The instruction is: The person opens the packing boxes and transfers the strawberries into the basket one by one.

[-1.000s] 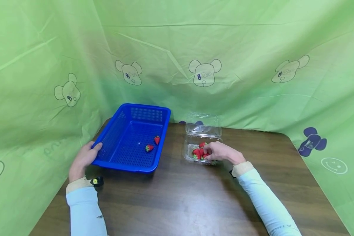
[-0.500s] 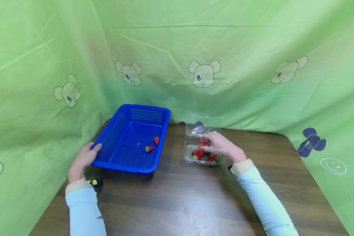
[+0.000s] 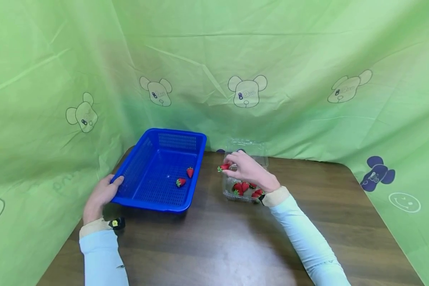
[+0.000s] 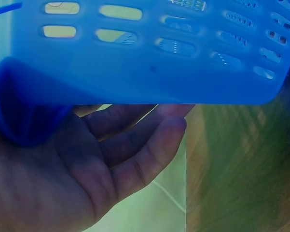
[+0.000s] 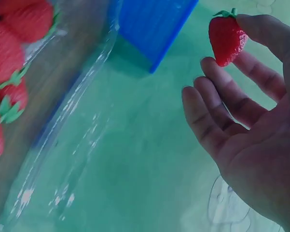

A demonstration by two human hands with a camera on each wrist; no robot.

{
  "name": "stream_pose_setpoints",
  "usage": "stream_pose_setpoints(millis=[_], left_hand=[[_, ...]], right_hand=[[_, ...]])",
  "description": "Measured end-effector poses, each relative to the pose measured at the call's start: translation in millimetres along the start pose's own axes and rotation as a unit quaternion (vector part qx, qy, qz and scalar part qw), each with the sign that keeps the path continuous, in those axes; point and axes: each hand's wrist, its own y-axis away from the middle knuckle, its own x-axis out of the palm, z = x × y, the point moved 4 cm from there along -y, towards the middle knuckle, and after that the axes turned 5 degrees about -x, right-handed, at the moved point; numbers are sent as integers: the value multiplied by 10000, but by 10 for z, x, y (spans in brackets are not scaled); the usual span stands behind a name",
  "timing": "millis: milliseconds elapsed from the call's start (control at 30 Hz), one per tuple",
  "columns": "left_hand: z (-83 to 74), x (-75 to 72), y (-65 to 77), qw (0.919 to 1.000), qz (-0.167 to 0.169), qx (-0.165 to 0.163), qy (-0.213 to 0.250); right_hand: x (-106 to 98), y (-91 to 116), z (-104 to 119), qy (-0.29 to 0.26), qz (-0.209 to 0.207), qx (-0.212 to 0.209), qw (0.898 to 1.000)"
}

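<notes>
Between thumb and fingertips my right hand (image 3: 248,169) pinches a strawberry (image 5: 227,39), its green leaves showing. That hand is above the left part of a clear plastic box (image 3: 228,192), whose lid stands up behind. Several more strawberries (image 3: 241,187) lie in the box. My left hand (image 3: 103,194) grips the near left corner of a blue basket (image 3: 157,204), thumb over the rim. In the left wrist view its other fingers (image 4: 147,154) reach under the basket. Two strawberries rest on the basket floor, one of them a strawberry (image 3: 180,182) near its right side.
A brown wooden table (image 3: 207,246) bears the basket and the box. Green printed cloth (image 3: 289,47) hangs close behind and at both sides. A strip of tabletop lies between basket and box.
My right hand has picked a strawberry out of the box and moved up and left with it. The left hand keeps its hold on the basket, which has barely moved.
</notes>
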Motion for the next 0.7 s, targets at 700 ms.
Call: stream_pose_setpoints(millis=[700], left_hand=[[10,9,-2,10000,26,42,39]], right_hand=[[213,-632,458,-126,-198,-484,9986]])
